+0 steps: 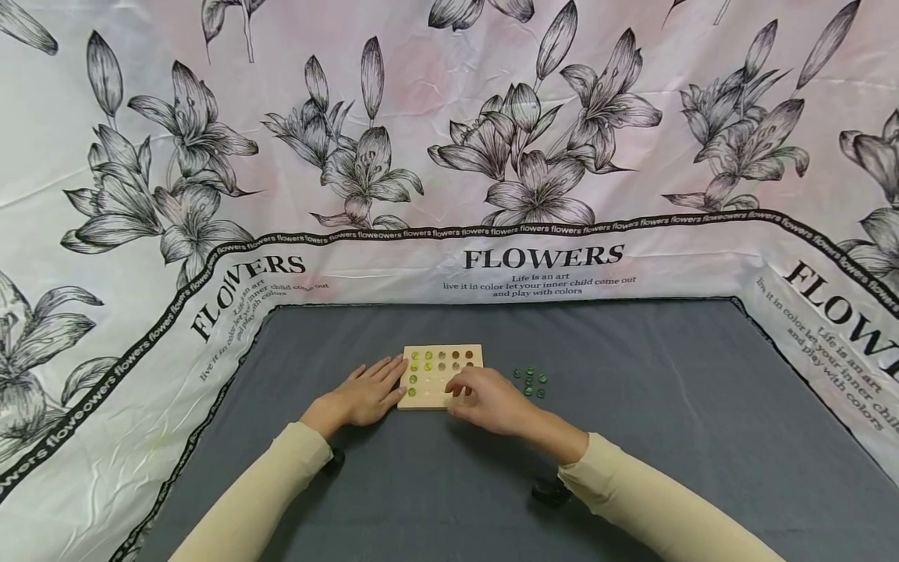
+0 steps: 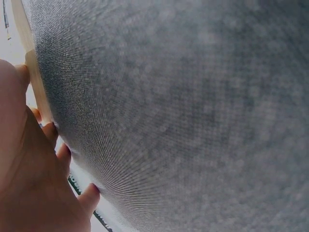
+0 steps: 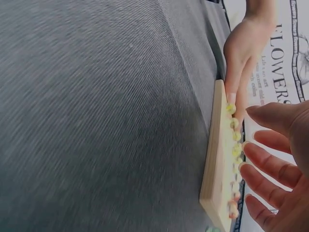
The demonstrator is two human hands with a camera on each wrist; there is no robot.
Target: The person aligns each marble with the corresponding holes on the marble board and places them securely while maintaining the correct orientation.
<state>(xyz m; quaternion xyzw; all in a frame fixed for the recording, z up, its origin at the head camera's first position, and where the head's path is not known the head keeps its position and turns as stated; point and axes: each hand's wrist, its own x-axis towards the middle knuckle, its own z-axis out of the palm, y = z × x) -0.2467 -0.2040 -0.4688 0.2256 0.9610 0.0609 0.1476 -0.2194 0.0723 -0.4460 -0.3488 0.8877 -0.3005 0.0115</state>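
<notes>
A pale wooden board (image 1: 435, 396) with rows of round hollows lies on the grey cloth. Yellow-green marbles (image 1: 413, 379) sit at its left, with clear and brownish marbles (image 1: 469, 355) further right. My left hand (image 1: 367, 394) lies flat, fingers spread, its fingertips touching the board's left edge. Over the board's right front part is my right hand (image 1: 492, 400), partly covering the hollows there. In the right wrist view, this right hand (image 3: 282, 159) has its thumb and fingers apart, with nothing seen between them.
Several loose dark green marbles (image 1: 530, 381) lie on the cloth to the right of the board. The grey cloth (image 1: 646, 421) covers the table. Behind it hangs a white-pink curtain (image 1: 393, 273) printed with lilies and words.
</notes>
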